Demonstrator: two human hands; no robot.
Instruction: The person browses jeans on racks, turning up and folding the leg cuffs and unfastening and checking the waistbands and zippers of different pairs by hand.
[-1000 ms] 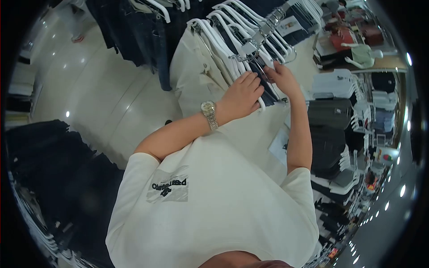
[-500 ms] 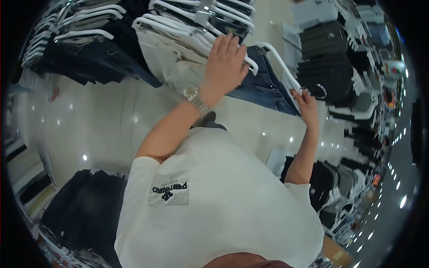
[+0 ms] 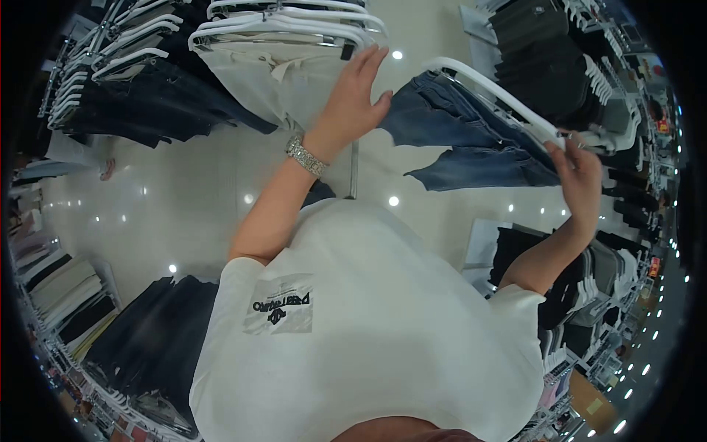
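Where the right hand closes on the white hanger, we see the blue jeans hung beneath it, out over the floor and apart from the rack garments. So this one piece is off the rack, while the pale trousers stay hung among the rack hangers near the other hand. Dark jeans also hang at the upper left. How many pieces are still to be handled, we cannot tell from this view.

The right arm reaches out to the side, its wrist bent so that the hand points forward, and its fingers wrap the hanger at the end of the bar farther to the right. The left forearm, with a metal watch at the wrist, slants forward and inward across the front of the body. We see the left hand with fingers extended and thumb apart, gripping nothing; its fingertips lie beside the ends of the rack hangers, though whether they touch we cannot say.
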